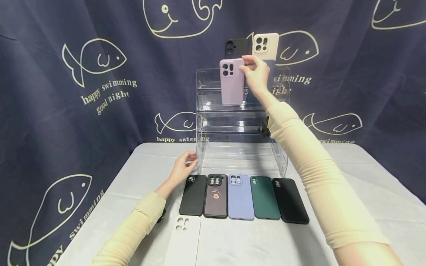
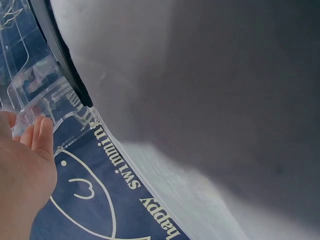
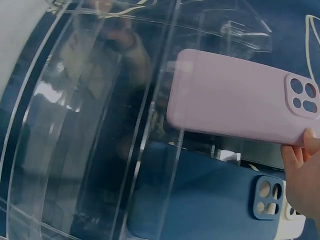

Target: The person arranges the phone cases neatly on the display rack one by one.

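My right hand point(image 1: 257, 74) pinches a lilac phone case point(image 1: 232, 87) by its right edge, upright in front of the upper tiers of a clear display rack point(image 1: 199, 122). Behind it stand a black case point(image 1: 239, 46) and a cream-white case point(image 1: 271, 51). A blue case point(image 3: 200, 195) leans in front of the white one, beside the lilac case in the right wrist view. Low on the rack's left side, my left hand point(image 1: 183, 168) holds the edge of the clear side panel between thumb and fingers.
In front of the rack lie a black case point(image 1: 193, 195), a dark patterned case point(image 1: 215, 201), a periwinkle case point(image 1: 241, 199), a green case point(image 1: 266, 199) and another black case point(image 1: 291, 201). A white case point(image 1: 183, 244) lies nearer. Behind the table point(image 1: 349, 166) hangs a navy curtain point(image 1: 100, 22).
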The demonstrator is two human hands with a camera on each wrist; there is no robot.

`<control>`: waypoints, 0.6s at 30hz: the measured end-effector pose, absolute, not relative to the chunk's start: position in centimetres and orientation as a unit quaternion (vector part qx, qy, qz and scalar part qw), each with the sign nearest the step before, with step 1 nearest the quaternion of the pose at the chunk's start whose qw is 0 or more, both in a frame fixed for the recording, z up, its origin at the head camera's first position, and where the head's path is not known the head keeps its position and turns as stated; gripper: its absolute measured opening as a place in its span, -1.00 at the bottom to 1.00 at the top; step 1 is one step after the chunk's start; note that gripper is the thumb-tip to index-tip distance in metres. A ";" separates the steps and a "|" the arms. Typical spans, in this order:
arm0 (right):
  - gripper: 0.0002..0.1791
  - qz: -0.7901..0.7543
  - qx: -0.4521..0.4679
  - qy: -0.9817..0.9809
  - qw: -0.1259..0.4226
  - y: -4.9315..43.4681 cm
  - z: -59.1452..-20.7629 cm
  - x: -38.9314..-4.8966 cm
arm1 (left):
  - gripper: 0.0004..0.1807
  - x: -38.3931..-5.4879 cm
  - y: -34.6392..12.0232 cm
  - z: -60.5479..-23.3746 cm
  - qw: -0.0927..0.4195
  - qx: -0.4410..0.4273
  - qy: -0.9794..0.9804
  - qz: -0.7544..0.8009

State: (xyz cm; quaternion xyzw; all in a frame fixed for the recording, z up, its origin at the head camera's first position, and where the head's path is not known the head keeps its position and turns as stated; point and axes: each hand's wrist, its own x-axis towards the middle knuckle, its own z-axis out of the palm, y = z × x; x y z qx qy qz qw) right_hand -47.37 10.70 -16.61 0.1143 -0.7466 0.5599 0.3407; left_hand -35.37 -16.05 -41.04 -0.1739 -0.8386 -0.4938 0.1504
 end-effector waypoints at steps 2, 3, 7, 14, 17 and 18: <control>-0.67 0.556 0.117 -0.749 0.341 10.6 -16.9 -47.6 | -0.69 -35.4 -16.1 -41.0 0.150 -0.177 -0.836 -0.498; -0.68 0.560 0.117 -0.747 0.340 10.5 -16.9 -47.7 | -0.69 -35.4 -16.1 -41.0 0.151 -0.179 -0.834 -0.500; -0.68 0.595 0.107 -0.730 0.318 10.4 -17.0 -47.9 | -0.68 -35.3 -16.0 -41.0 0.153 -0.179 -0.829 -0.508; -0.66 0.602 0.086 -0.742 0.284 10.5 -17.0 -48.0 | -0.69 -35.5 -16.0 -41.1 0.150 -0.177 -0.832 -0.504; -0.66 0.575 0.090 -0.758 0.295 10.5 -17.1 -48.1 | -0.69 -35.6 -16.1 -41.2 0.150 -0.177 -0.832 -0.503; -0.66 0.568 0.090 -0.762 0.298 10.5 -17.1 -48.1 | -0.69 -35.6 -16.1 -41.2 0.152 -0.176 -0.834 -0.501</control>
